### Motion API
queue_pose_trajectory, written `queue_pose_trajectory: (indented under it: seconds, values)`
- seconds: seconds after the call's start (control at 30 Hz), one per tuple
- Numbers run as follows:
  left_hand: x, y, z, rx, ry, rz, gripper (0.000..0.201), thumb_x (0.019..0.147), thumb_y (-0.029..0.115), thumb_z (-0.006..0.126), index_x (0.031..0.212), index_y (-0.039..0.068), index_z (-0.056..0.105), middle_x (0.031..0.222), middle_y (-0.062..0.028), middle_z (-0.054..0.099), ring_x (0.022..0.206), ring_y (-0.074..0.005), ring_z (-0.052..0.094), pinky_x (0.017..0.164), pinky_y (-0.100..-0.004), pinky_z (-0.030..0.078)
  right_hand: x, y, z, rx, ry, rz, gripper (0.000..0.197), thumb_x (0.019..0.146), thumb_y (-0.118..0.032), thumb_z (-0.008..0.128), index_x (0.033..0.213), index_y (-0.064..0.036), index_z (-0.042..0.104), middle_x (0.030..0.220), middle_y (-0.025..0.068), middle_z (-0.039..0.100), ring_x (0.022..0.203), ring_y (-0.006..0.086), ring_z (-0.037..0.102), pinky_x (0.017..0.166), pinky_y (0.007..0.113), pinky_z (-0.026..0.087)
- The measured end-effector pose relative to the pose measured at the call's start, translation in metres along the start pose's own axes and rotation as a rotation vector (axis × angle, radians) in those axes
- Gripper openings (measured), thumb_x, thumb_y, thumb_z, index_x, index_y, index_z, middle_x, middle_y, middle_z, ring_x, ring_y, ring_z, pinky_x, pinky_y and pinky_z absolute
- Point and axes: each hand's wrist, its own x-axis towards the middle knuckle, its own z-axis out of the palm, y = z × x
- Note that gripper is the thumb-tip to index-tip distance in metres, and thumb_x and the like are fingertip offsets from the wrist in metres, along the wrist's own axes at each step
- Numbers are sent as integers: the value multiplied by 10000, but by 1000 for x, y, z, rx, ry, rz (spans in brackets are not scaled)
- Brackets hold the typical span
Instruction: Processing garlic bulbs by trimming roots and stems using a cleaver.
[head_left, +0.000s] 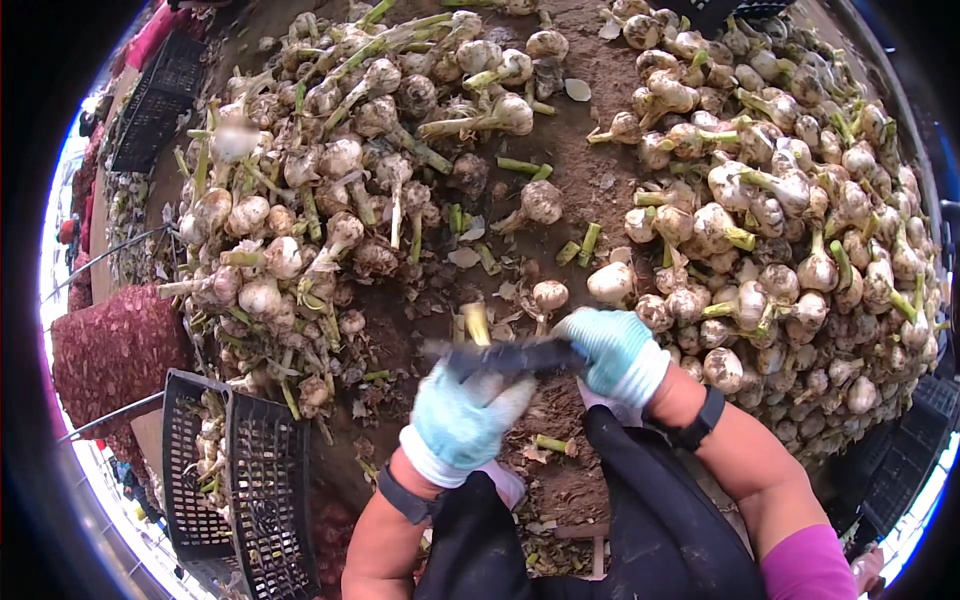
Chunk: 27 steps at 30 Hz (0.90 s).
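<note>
My right hand (618,350), in a light blue and white glove, is closed around one end of black shears (520,357). Motion smears their far end, which points left across my left hand (455,415). That hand wears a matching glove, and its fingers are curled below the shears. A short pale green garlic stem (476,324) sticks up just beyond the shears, in line with my left hand. The bulb beneath it is mostly hidden by fingers and tool. Close by on the soil lie a small garlic bulb (550,295) and a larger white garlic bulb (611,284).
A heap of stemmed garlic (340,160) lies at left, with a pile of short-stemmed garlic bulbs (780,220) at right. Cut stem pieces (589,244) litter the soil. Black crates (270,480) and a red mesh sack (120,345) stand at the left edge.
</note>
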Motion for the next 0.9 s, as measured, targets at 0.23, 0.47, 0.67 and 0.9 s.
queue_pose_trajectory:
  seconds: [0.23, 0.47, 0.67, 0.9]
  values:
    - [44, 11, -10, -851, 452, -447, 470, 704, 4, 678, 1144, 54, 519, 1119, -170, 531, 876, -257, 590, 739, -329, 503, -17, 35, 3, 233, 260, 478, 279, 685, -157, 719, 898, -32, 589, 680, 97, 612, 634, 237, 612, 608, 323, 490]
    - [65, -34, 85, 65, -159, -757, 689, 564, 455, 789, 1043, 36, 525, 950, -164, 562, 849, -334, 591, 707, -419, 503, -10, 36, -11, 637, 457, 678, 250, 687, -146, 736, 855, -22, 598, 741, 63, 642, 643, 119, 585, 620, 268, 481]
    - [43, -47, 118, -48, -237, -668, 445, 665, 185, 721, 1047, 57, 531, 928, -143, 590, 836, -297, 603, 694, -378, 502, -15, 42, -7, 517, 410, 608, 251, 687, -167, 733, 864, -37, 611, 672, 54, 604, 599, 124, 553, 584, 274, 462]
    - [-18, -40, -18, -296, 180, -844, 510, 645, -74, 670, 1124, 14, 519, 996, -75, 572, 878, -131, 563, 758, -235, 487, -18, 46, -1, 527, 359, 596, 264, 670, -140, 724, 906, -57, 641, 658, 54, 580, 590, 121, 533, 584, 269, 455]
